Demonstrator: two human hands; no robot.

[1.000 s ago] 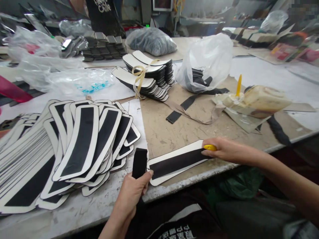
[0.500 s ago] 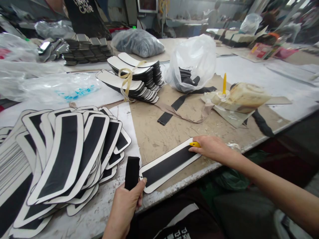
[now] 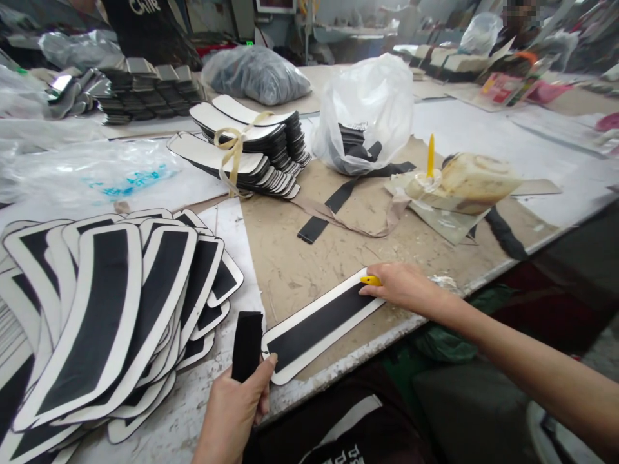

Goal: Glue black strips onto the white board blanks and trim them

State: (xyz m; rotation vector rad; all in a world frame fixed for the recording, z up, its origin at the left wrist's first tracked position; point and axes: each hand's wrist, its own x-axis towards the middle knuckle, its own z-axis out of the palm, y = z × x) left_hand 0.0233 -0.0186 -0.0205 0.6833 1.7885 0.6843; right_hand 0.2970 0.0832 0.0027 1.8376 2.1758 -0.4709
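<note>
A white-edged panel with a black strip along its middle [image 3: 316,327] lies slanted near the table's front edge. My left hand [image 3: 236,406] is closed round a piece of black strap [image 3: 247,345] that stands up out of the grip, and its thumb tip rests at the panel's left end. At the far right end is my right hand [image 3: 401,289], fingers curled over the panel's corner with a yellow-handled tool [image 3: 371,280] in the grip. The tool's working end is hidden by the hand.
Many similar panels [image 3: 104,309] fan out on the left. Behind are tied stacks of white pieces [image 3: 236,145], a plastic bag of black straps [image 3: 365,122] and a glue-stained container [image 3: 478,180] beside an upright yellow stick [image 3: 431,154]. Another person [image 3: 525,26] is at the back right.
The view has shifted slightly, so most things sit a little further left. Both hands keep the same hold, and the panel lies as before between them.
</note>
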